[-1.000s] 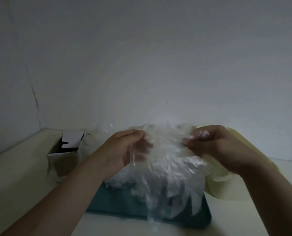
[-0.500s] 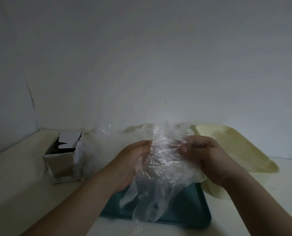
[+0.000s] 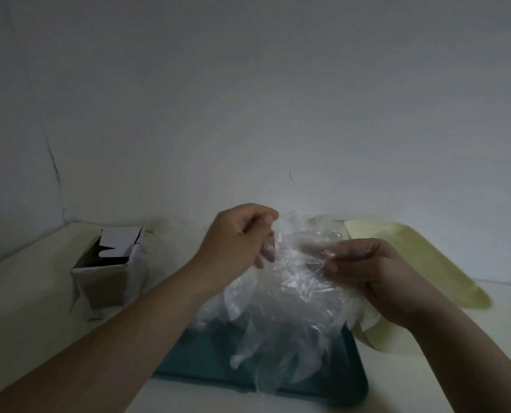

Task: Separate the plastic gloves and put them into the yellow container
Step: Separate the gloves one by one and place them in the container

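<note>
A bunch of clear plastic gloves point(image 3: 290, 311) hangs between my hands above the teal tray point(image 3: 194, 359). My left hand point(image 3: 239, 242) pinches the upper left edge of the plastic with curled fingers. My right hand point(image 3: 364, 269) pinches the plastic's right side, lower than the left hand. The glove fingers dangle down toward the tray. More clear gloves lie heaped on the tray behind and under the held ones. The yellow container point(image 3: 421, 263) stands to the right, partly hidden by my right wrist.
An open cardboard box point(image 3: 105, 272) with white flaps stands on the pale tabletop at the left. A plain wall with a crack rises right behind the table.
My left hand has risen and moved away from the right hand, stretching the plastic apart. The right hand has stayed at about the same spot.
</note>
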Action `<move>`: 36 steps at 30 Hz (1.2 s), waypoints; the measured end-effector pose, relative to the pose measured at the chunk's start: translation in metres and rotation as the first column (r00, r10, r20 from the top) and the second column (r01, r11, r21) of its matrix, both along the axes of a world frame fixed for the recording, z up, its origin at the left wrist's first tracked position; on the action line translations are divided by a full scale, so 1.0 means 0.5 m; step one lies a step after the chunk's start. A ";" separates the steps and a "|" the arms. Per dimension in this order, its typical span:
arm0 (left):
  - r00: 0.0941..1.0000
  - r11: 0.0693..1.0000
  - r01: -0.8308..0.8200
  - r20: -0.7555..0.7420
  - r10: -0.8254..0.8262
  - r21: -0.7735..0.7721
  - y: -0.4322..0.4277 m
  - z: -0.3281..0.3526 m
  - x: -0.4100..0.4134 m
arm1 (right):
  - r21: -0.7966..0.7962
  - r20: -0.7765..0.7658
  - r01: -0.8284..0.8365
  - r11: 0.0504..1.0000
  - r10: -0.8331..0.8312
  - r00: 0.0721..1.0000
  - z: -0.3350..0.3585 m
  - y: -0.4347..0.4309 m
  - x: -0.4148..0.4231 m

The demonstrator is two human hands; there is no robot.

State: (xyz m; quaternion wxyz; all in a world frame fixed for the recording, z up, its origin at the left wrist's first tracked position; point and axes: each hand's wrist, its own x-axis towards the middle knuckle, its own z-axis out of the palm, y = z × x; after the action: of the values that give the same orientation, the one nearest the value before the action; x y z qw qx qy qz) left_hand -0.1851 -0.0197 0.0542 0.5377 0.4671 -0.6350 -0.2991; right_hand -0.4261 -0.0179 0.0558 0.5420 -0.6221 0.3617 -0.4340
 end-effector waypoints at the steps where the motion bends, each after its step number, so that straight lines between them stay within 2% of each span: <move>1: 0.997 0.999 -0.016 -0.074 0.019 0.043 -0.004 0.006 0.003 | -0.003 -0.008 -0.016 1.000 0.016 1.000 0.002 0.002 -0.005; 4: 0.986 0.985 0.014 -0.164 0.015 0.174 0.005 0.021 0.010 | 0.017 0.026 -0.055 0.998 0.055 0.998 0.006 0.006 -0.011; 7: 0.956 0.914 0.269 -0.197 -0.217 0.303 0.019 0.010 0.008 | 0.027 0.078 -0.046 0.999 0.044 0.996 0.012 0.006 -0.015; 9: 0.910 0.856 0.399 -0.258 -0.325 0.330 0.020 -0.001 0.012 | 0.032 0.079 -0.041 0.999 0.039 0.996 0.012 -0.001 -0.020; 11: 0.900 0.841 0.418 -0.284 -0.331 0.343 0.010 -0.003 0.007 | 0.037 0.024 -0.040 0.999 0.039 0.999 0.016 -0.007 -0.025; 14: 0.930 0.866 0.343 -0.261 -0.259 0.364 -0.014 0.006 -0.019 | -0.007 -0.161 -0.031 0.999 0.030 0.987 0.033 -0.022 -0.035; 18: 0.888 0.866 0.349 -0.422 -0.183 0.359 -0.039 0.022 -0.046 | -0.083 -0.261 0.160 0.984 -0.176 0.949 0.104 -0.046 -0.090; 20: 0.886 0.871 0.323 -0.442 -0.141 0.370 -0.049 0.028 -0.045 | -0.131 -0.342 0.260 0.957 -0.290 0.894 0.130 -0.073 -0.133; 22: 0.883 0.883 0.303 -0.454 -0.119 0.359 -0.055 0.042 -0.047 | -0.201 -0.456 0.347 0.916 -0.401 0.794 0.136 -0.113 -0.173; 24: 0.874 0.877 0.343 -0.456 -0.167 0.336 -0.054 0.059 -0.054 | -0.271 -0.555 0.367 0.890 -0.456 0.695 0.120 -0.155 -0.197; 29: 0.881 0.849 0.429 -0.350 -0.318 0.310 -0.026 0.111 -0.077 | -0.355 -0.756 0.240 0.903 -0.429 0.495 0.052 -0.229 -0.216; 36: 0.785 0.785 0.589 -0.366 -0.499 0.192 -0.034 0.181 -0.131 | -0.390 -0.877 0.102 0.915 -0.403 0.260 -0.001 -0.268 -0.227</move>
State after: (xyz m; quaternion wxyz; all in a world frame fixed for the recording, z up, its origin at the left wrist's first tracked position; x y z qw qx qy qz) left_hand -0.2507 -0.0366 0.1449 0.4395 0.2864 -0.6034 -0.6006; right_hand -0.5396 -0.1519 0.0553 0.0626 -0.7531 0.6458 -0.1088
